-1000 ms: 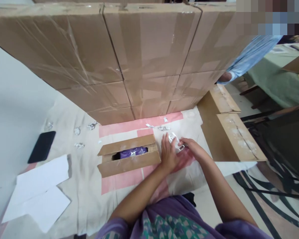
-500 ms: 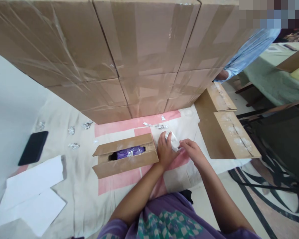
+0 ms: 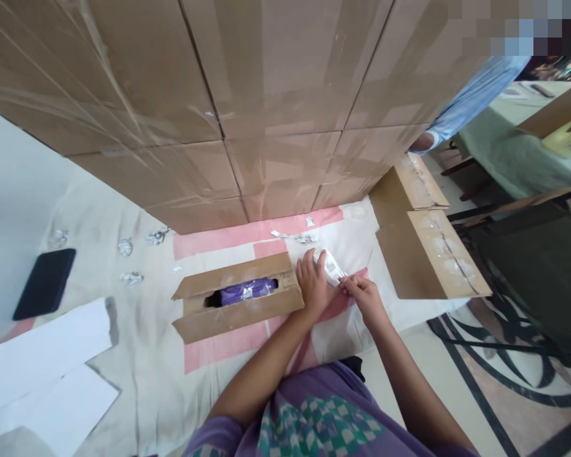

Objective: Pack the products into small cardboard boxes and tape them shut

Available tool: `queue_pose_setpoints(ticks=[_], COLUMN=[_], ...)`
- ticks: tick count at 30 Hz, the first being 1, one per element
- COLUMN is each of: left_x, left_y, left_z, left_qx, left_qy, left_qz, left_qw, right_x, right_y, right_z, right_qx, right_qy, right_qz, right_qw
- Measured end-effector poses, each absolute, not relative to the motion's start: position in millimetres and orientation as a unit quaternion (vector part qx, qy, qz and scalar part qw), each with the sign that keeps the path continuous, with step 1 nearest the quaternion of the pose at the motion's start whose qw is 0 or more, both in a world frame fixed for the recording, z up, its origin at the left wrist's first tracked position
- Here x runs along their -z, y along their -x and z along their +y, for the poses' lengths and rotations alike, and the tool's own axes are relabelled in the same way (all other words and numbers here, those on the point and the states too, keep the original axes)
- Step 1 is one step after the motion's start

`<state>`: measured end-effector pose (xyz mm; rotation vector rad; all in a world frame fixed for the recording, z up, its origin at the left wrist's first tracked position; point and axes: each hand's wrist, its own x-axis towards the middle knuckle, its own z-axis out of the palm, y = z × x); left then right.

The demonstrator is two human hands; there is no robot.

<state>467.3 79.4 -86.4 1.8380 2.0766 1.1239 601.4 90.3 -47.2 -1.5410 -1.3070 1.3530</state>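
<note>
My left hand (image 3: 313,279) is wrapped round a small white object (image 3: 331,266), which looks like a dispenser or roll, just right of a long cardboard box. At that object's lower right end, my right hand (image 3: 360,289) has its thumb and fingers pinched together. What the pinch holds is too small to name. The long cardboard box (image 3: 233,324) lies beside my left wrist, its left-end flaps apart. Through the gap in its top shows a purple item (image 3: 247,291) with a shiny surface.
Stacked taped cartons (image 3: 280,158) rise behind my hands. An open carton (image 3: 450,254) stands right, near a person's blue sleeve (image 3: 480,98). Left lie a black phone-like slab (image 3: 45,284), white sheets (image 3: 52,336) and crumpled silvery scraps (image 3: 125,247). A dark chair (image 3: 528,273) is at far right.
The white object has turned slightly and shows more of its face. My right hand has moved slightly left and down, its fingers at the object's end. The whole view has shifted a little.
</note>
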Motion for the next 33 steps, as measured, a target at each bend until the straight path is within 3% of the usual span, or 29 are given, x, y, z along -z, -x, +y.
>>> queue_pose_setpoints(ticks=[23,33], left_x=[82,87], left_y=[-466,-464], left_z=[79,77], left_qx=[-0.387,-0.355], left_qy=[-0.606,-0.622], left_qz=[0.689,0.695], left_qw=[0.091,0.068], right_x=[52,58], right_y=[-613,-611], right_z=[102,98], right_qx=[-0.582,-0.55], right_qy=[0.57,0.557], right_qz=[-0.514,-0.547], right_qw=[0.268,0.298])
